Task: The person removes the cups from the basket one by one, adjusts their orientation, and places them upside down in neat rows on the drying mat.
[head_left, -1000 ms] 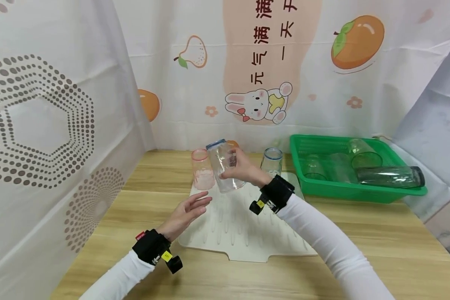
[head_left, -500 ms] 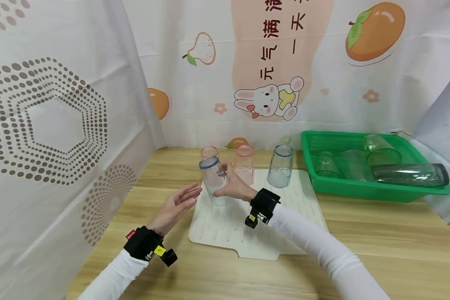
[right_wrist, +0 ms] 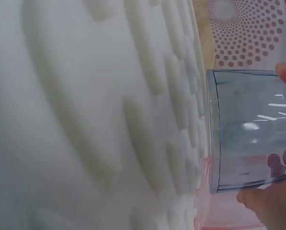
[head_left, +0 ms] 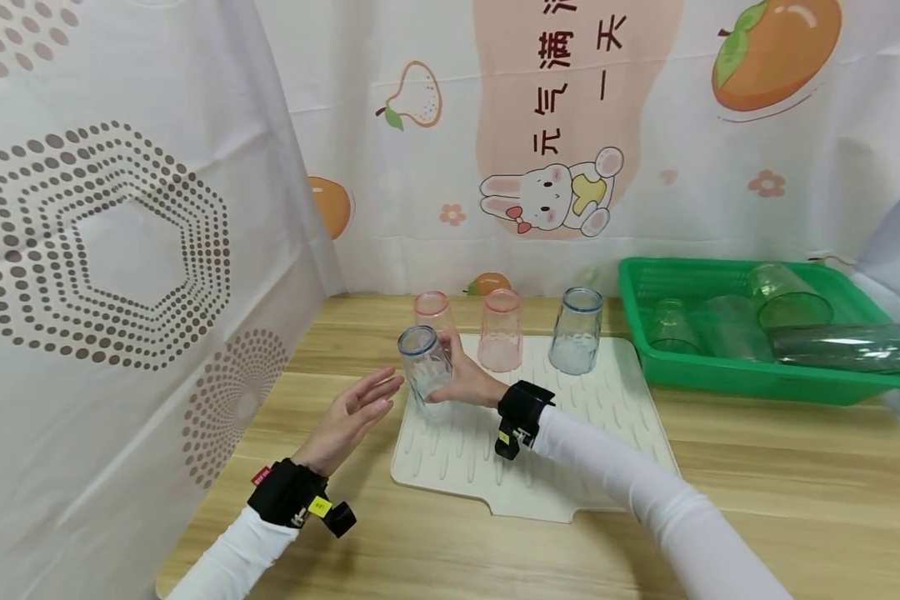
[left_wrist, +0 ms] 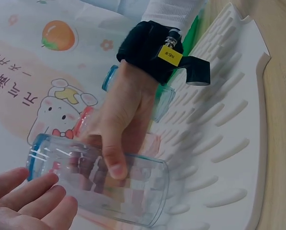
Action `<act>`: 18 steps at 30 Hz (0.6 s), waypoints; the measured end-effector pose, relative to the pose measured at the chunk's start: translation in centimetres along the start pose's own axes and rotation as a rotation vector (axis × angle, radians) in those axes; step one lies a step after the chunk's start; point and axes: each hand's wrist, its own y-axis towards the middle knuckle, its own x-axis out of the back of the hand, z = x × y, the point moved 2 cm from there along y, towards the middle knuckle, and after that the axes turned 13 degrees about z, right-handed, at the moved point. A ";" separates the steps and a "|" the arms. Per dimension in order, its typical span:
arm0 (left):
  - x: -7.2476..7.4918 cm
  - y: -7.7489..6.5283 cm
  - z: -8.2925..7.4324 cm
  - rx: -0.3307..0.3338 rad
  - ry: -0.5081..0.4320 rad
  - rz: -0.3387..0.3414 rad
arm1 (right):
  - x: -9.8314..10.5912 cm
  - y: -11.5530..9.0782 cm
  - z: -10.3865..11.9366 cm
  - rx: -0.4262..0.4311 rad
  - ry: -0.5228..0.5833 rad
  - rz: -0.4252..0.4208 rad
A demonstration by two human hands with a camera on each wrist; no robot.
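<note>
My right hand [head_left: 467, 379] grips a clear glass [head_left: 426, 371] with a blue band at its upper end, thumb on the near side and fingers behind. The glass leans slightly left over the left part of the white ridged mat [head_left: 450, 467]. In the right wrist view, the lower end of the glass [right_wrist: 244, 129] is close to the mat surface. My left hand [head_left: 348, 421] is beside it on the left, fingers extended and holding nothing. Behind the held glass stands a pink glass [head_left: 432, 305], partly hidden. Another pink glass [head_left: 502, 333] and a blue-banded glass [head_left: 576, 333] stand to its right.
A green basket [head_left: 720, 383] at the back right contains several clear vessels and a dark grey transparent cylinder [head_left: 843, 346] lying across its front rim. Behind the wooden table [head_left: 435, 554] hangs a printed white curtain [head_left: 390, 208], with more curtain on the left.
My right hand has brought the blue-banded glass forward and down, from between the pink glasses to in front of the left one. My left hand stays open beside it. The head view has shifted right.
</note>
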 end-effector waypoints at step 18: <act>0.1 -0.4 -0.2 0.000 0.010 -0.024 | 0.3 0.0 -0.7 -0.091 0.149 -0.001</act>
